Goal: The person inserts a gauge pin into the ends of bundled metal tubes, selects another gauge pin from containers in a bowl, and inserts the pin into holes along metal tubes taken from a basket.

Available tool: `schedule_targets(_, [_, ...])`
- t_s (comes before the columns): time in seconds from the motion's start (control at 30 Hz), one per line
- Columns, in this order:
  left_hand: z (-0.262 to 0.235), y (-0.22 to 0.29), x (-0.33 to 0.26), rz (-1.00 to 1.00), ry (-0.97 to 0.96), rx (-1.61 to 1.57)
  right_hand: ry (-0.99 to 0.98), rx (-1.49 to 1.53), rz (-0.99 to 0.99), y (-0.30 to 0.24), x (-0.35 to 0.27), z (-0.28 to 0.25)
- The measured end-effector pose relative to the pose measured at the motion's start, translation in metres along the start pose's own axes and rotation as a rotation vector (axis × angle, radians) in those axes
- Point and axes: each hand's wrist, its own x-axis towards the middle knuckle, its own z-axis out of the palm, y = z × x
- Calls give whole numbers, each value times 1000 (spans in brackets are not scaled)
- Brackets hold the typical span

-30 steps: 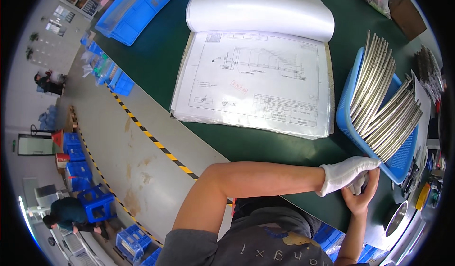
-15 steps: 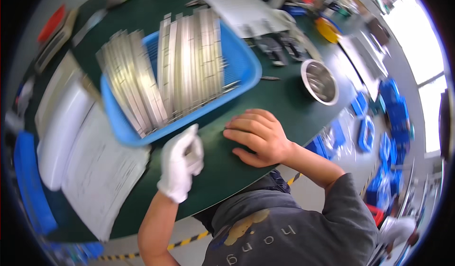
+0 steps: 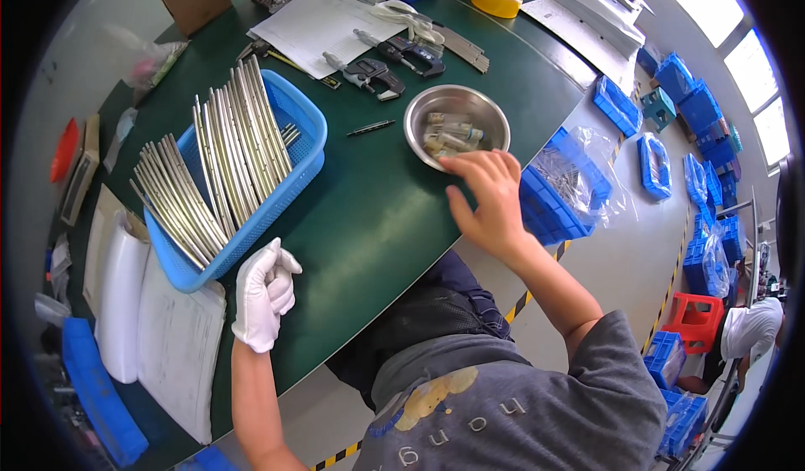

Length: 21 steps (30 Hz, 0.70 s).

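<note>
My left hand (image 3: 266,293), in a white glove, rests by the near end of a blue plastic basket (image 3: 306,148). Its fingers are curled closed; whatever they may hold is hidden. Long thin metal rods (image 3: 239,140) lie in two bundles in the basket, their ends over its rim. My bare right hand (image 3: 489,198) is open at the near right rim of a steel bowl (image 3: 412,127), thumb apart from the fingers; whether it touches the rim I cannot tell. Small clear cylindrical pieces (image 3: 453,131), slightly blurred, lie in the bowl.
Between basket and bowl lies a dark pen-like tool (image 3: 371,128). Two micrometers (image 3: 365,75), a paper sheet (image 3: 314,26) and yellow tape (image 3: 495,0) are farther back. Papers (image 3: 180,337) lie at the left. Beyond the green table's right edge stands a blue crate (image 3: 553,194) with plastic bags.
My right hand has moved right from the table in front of the basket to the steel bowl. My left hand stays closed near the basket. The view has turned toward the right.
</note>
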Motion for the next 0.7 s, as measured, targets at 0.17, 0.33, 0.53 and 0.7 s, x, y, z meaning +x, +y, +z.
schedule_targets(0.17, [8, 8, 8, -93, -23, 174, -178, 301, -132, -58, -13, -5])
schedule_targets(0.33, [2, 9, 4, -102, -7, 154, -82, 128, -208, -41, 34, -9])
schedule_targets(0.53, [4, 5, 0, -86, 22, 104, -404, 145, -206, -41, 59, -9])
schedule_targets(0.7, [2, 6, -6, -86, -10, 113, -634, 109, -209, -51, 66, -5])
